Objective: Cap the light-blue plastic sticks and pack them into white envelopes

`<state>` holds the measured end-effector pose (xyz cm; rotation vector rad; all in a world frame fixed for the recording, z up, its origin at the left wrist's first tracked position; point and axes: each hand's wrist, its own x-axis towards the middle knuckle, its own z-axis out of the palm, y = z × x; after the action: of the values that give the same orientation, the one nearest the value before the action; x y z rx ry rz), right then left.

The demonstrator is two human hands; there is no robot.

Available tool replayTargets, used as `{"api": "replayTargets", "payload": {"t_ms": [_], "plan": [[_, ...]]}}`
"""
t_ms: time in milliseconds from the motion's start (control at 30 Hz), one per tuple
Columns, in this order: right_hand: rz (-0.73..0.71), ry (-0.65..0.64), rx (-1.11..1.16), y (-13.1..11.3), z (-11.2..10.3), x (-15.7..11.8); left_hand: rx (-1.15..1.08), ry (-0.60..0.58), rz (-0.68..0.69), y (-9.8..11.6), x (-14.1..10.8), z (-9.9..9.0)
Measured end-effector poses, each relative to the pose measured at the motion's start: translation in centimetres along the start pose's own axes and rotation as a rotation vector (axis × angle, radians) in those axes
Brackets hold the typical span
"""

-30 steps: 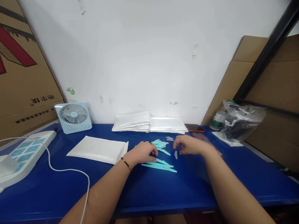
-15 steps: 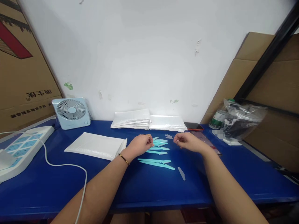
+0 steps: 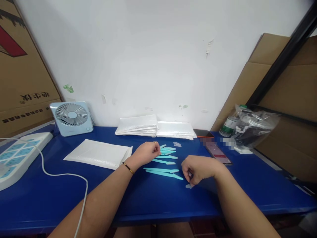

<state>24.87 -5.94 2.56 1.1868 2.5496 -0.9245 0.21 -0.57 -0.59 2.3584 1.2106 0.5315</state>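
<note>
Reference: loose white envelope [image 3: 95, 153] on blue desk [image 3: 158, 206]. Teal sticks [image 3: 162, 173] lie right of it. Left hand [image 3: 146, 152], just right of the envelope, bunched at rear sticks; grip cannot be told. Right hand [image 3: 198, 169], farther right of the envelope, fingertips at clear piece [image 3: 188, 186]; hold unclear. Hands apart.

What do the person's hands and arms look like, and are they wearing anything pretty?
The left hand has a thin gold-coloured ring on one finger, and a narrow dark bracelet with gold-coloured parts circles that wrist. No jewellery shows on the right hand. Neither hand wears a glove, and no sleeves show on the forearms.
</note>
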Motion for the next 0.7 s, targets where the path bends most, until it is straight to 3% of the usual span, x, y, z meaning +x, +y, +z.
{"api": "replayTargets", "payload": {"t_ms": [300,533,700], "plan": [[0.089,0.147,-0.019,0.9,0.5,-0.5,-0.056,0.021,-0.042,-0.2,0.1,-0.3],[0.031,0.601,0.288,2.9,-0.6,0.6,-0.082,0.019,-0.033,-0.2,0.1,-0.3],[-0.026,0.662,0.294,3.0,-0.3,1.7,-0.082,0.010,-0.024,-0.1,0.1,-0.2]]}}
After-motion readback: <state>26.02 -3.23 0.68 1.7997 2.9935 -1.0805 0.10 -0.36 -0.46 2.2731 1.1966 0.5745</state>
